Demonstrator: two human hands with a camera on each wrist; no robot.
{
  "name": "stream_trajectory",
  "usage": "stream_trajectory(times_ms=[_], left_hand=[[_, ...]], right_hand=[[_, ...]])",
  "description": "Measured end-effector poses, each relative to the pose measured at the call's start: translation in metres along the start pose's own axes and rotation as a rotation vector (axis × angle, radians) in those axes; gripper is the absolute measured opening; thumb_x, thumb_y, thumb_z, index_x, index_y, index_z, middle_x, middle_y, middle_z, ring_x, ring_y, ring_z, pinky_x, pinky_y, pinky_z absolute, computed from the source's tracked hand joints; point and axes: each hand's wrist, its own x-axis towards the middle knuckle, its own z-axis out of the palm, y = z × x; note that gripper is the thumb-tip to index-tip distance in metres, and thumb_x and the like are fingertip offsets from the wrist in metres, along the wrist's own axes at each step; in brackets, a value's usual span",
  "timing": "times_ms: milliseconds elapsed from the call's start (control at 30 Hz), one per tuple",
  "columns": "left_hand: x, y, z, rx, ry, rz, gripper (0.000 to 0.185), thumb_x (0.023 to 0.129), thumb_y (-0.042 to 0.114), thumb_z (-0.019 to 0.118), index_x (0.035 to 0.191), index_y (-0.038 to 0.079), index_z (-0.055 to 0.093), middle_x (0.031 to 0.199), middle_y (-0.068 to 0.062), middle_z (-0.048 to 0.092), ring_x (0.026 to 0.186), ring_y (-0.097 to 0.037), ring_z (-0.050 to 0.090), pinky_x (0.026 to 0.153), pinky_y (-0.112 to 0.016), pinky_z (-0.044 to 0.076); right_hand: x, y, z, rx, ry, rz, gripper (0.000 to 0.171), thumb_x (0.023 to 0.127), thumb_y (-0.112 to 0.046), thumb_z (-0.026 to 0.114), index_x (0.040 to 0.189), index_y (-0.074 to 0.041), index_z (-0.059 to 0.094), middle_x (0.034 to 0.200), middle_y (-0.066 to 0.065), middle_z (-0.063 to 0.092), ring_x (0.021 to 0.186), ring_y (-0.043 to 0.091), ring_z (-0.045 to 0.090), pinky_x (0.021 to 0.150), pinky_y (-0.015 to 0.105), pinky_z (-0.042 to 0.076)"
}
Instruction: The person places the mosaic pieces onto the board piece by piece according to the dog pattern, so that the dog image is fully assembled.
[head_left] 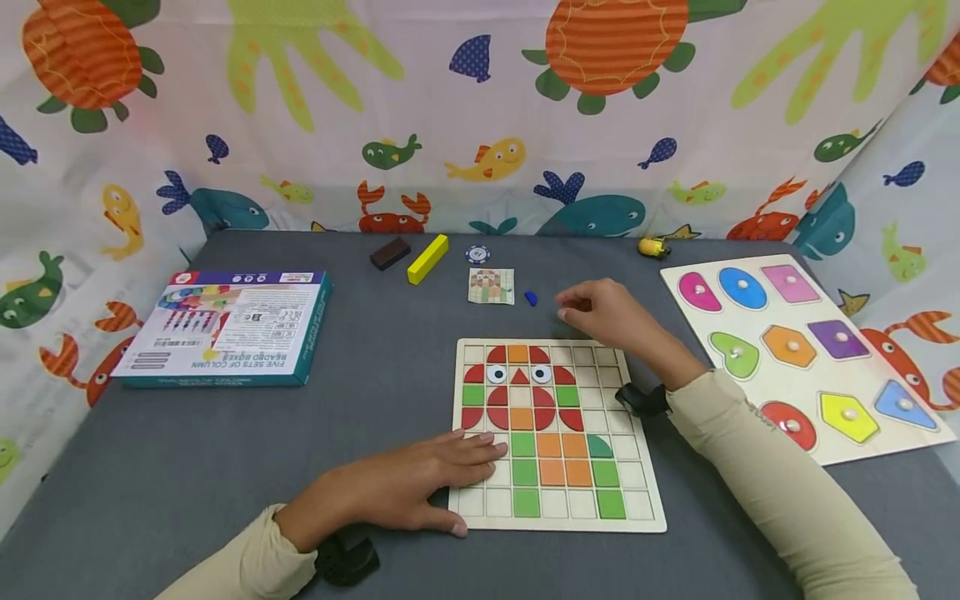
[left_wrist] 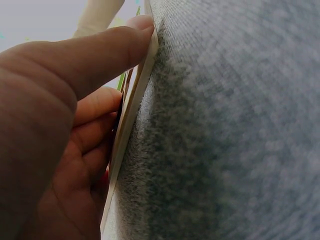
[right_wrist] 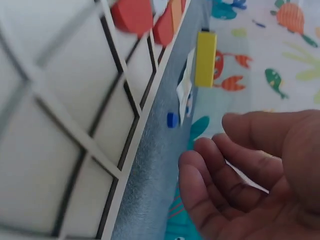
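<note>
Under left hand [head_left: 408,487]: puzzle board [head_left: 637,500]

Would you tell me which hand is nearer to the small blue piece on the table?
Right. The right hand hovers just beside the blue piece; the left hand rests on the puzzle board, far nearer the person.

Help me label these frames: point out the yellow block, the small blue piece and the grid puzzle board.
yellow block [head_left: 427,258], head view, middle of its top face.
small blue piece [head_left: 531,297], head view, its centre.
grid puzzle board [head_left: 634,475], head view, empty cell near right edge.
</note>
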Motion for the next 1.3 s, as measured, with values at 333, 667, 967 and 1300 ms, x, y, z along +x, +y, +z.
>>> stream_trajectory(times_ms=[333,667,967,1300], left_hand=[[0.000,-0.002,0.001,-0.019,-0.006,-0.001,0.074,0.093,0.041,0.064,0.153,0.010,0.032,0.160,0.004,0.021,0.147,-0.015,0.012,0.118,-0.039,0.013],[-0.002,-0.001,0.000,-0.037,-0.007,-0.016,0.074,0.093,0.041,0.064,0.152,0.011,0.032,0.160,0.004,0.021,0.147,-0.014,0.012,0.118,-0.039,0.013],[0.003,-0.002,-0.002,-0.014,-0.014,0.004,0.074,0.093,0.040,0.065,0.152,0.010,0.032,0.159,0.003,0.021,0.146,-0.014,0.012,0.118,-0.038,0.012],[0.002,0.000,-0.001,-0.040,-0.011,-0.012,0.073,0.093,0.039,0.065,0.152,0.010,0.033,0.159,0.003,0.022,0.147,-0.015,0.012,0.118,-0.039,0.014]], right_hand=[[0.045,0.015,0.011,0.066,-0.035,0.039,0.029,0.097,-0.008,0.059,0.124,0.003,0.064,0.115,0.017,0.065,0.100,0.028,0.059,0.083,0.042,0.052],[0.070,0.002,0.017,-0.056,-0.133,0.045,0.028,0.096,-0.005,0.059,0.123,0.004,0.065,0.119,0.019,0.064,0.108,0.030,0.058,0.092,0.044,0.049],[0.073,0.009,0.012,-0.106,-0.192,0.057,0.022,0.094,-0.002,0.062,0.114,0.001,0.069,0.115,0.016,0.065,0.104,0.029,0.057,0.092,0.044,0.048],[0.049,0.020,-0.006,-0.163,-0.193,-0.020,0.028,0.099,0.002,0.046,0.115,0.004,0.069,0.120,0.019,0.064,0.119,0.036,0.054,0.100,0.050,0.043]])
